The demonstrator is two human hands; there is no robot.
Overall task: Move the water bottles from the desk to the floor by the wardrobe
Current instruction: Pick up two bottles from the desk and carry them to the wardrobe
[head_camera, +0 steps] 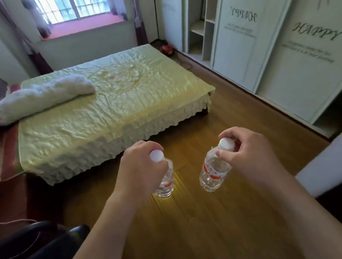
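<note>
Head view, left hand [137,172] grasping left bottle [165,183], right hand [247,154] grasping right bottle [212,172], bed [98,108] ahead, wardrobe [279,36] right

The single head-worn camera looks forward and down over the wooden floor [198,222], hands near, bed [102,107] far left, wardrobe [274,52] far right.
</note>
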